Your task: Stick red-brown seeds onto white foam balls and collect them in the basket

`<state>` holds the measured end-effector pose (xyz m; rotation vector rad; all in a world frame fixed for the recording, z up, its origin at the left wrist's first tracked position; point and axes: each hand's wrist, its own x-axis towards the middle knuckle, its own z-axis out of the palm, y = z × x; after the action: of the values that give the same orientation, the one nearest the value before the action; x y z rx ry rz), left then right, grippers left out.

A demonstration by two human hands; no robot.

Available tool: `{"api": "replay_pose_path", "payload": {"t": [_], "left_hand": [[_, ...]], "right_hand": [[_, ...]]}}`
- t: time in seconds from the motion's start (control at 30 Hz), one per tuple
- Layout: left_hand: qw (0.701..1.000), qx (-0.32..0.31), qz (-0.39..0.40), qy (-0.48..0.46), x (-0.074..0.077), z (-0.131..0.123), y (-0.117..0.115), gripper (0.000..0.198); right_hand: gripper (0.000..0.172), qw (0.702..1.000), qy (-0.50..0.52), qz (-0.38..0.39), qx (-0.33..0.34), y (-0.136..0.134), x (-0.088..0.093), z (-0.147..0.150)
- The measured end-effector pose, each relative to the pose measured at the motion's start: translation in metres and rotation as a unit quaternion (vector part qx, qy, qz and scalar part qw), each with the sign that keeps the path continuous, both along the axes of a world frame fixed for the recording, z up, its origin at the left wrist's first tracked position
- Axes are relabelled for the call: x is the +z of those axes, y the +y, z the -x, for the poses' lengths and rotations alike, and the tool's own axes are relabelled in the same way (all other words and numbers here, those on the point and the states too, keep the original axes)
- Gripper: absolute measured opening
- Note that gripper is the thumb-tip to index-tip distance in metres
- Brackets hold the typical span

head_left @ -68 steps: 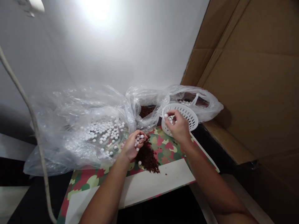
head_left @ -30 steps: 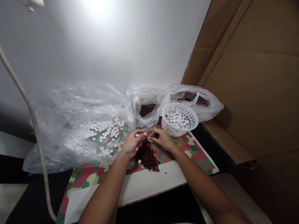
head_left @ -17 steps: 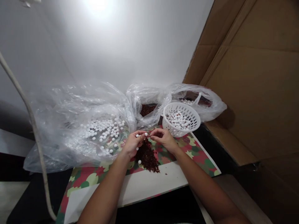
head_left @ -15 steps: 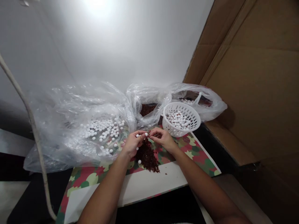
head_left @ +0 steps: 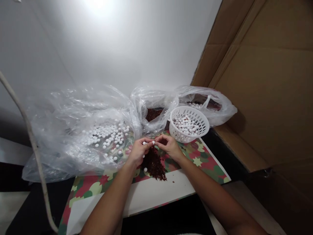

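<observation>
My left hand (head_left: 138,151) is closed on several small white balls, with one white ball (head_left: 153,142) pinched at the thumb and fingertips. Fingers pressed together, my right hand (head_left: 171,147) meets that ball from the right; whatever tiny piece it pinches is too small to name. Below both hands lies a loose pile of dark red-brown bits (head_left: 156,168). Another white ball (head_left: 145,169) rests at the pile's left edge. Just beyond my right hand stands a white slotted plastic basket (head_left: 177,133), partly filled with white balls.
A large clear plastic bag (head_left: 61,147) with many white balls spreads on the left. Behind, an open bag (head_left: 138,98) holds red-brown bits, and another bag (head_left: 227,109) contains white balls. A pale cable (head_left: 34,143) hangs at left; cardboard (head_left: 264,81) walls the right side.
My right fingertips have moved slightly left, closing onto the ball in my left hand. The view has shifted a little; the basket, bags and pile stay in place.
</observation>
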<state>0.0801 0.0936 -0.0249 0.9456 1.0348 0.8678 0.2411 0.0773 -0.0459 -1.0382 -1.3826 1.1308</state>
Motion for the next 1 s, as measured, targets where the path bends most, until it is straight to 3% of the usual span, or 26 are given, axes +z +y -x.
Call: {"api": "replay_pose_path", "payload": {"t": [0.13, 0.3, 0.53, 0.63, 0.73, 0.9, 1.0], "left_hand": [[1.000, -0.009, -0.009, 0.012, 0.001, 0.001, 0.000, 0.043], [0.999, -0.023, -0.023, 0.005, 0.002, -0.004, -0.002, 0.043], [0.999, 0.012, -0.036, -0.004, 0.007, -0.007, -0.003, 0.041], [0.999, -0.011, 0.004, -0.035, 0.010, -0.004, -0.003, 0.042], [0.995, -0.033, 0.060, -0.075, 0.013, -0.002, -0.002, 0.040], [0.988, -0.041, 0.105, -0.107, 0.012, 0.001, 0.001, 0.022], [0.991, -0.049, 0.083, -0.094, 0.010, 0.002, 0.000, 0.031]], "right_hand": [[0.030, 1.000, 0.023, 0.002, 0.001, 0.000, 0.002, -0.001], [0.033, 0.997, -0.011, -0.019, 0.076, -0.002, 0.008, -0.003], [0.025, 0.998, 0.019, 0.053, 0.004, 0.005, -0.002, -0.011], [0.019, 0.991, -0.126, 0.007, -0.034, 0.008, -0.007, -0.021], [0.011, 0.957, -0.282, -0.046, -0.050, 0.010, -0.012, -0.026], [0.006, 0.937, -0.346, -0.042, -0.024, 0.008, -0.013, -0.024], [0.006, 0.938, -0.340, -0.055, -0.022, 0.006, -0.008, -0.024]]}}
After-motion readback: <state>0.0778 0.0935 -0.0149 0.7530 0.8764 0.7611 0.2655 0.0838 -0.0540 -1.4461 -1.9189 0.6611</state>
